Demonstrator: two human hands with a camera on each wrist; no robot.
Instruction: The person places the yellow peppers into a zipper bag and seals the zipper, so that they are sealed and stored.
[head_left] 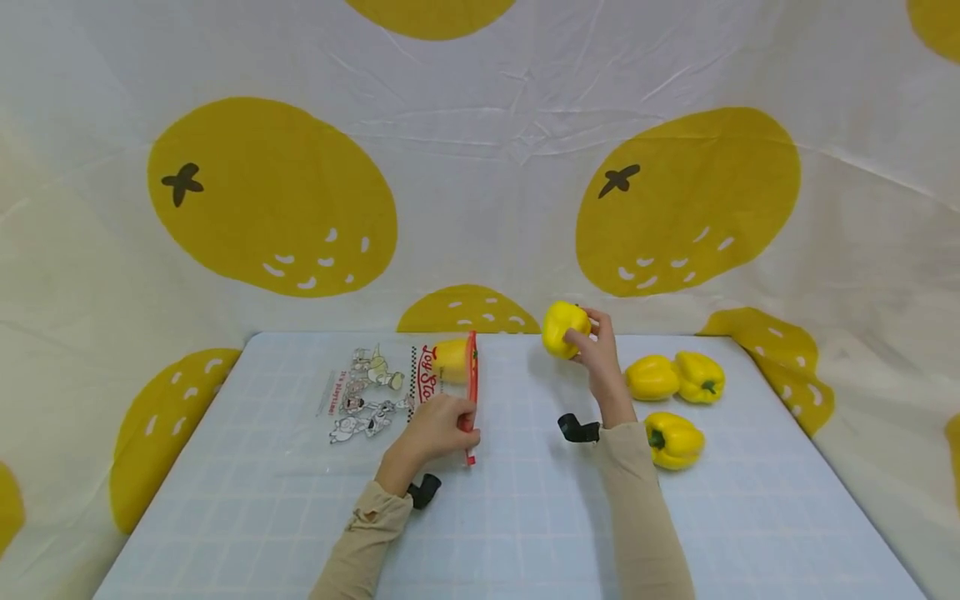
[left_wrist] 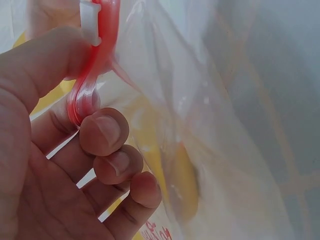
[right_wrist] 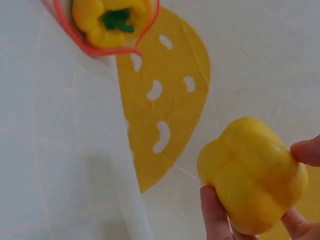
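I see the right hand gripping a lobed yellow pepper.
Leftward, left hand pinches a red-edged clear plastic bag.

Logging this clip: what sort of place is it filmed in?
Probably a small staged recording booth rather than a working kitchen, though the wider room is hidden. A fruit-print cloth hangs around the pale checked table, and a black device sits by each wrist.

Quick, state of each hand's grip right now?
Left hand: closed, holding the clear plastic bag by its red edge.
Right hand: closed around a yellow bell pepper.
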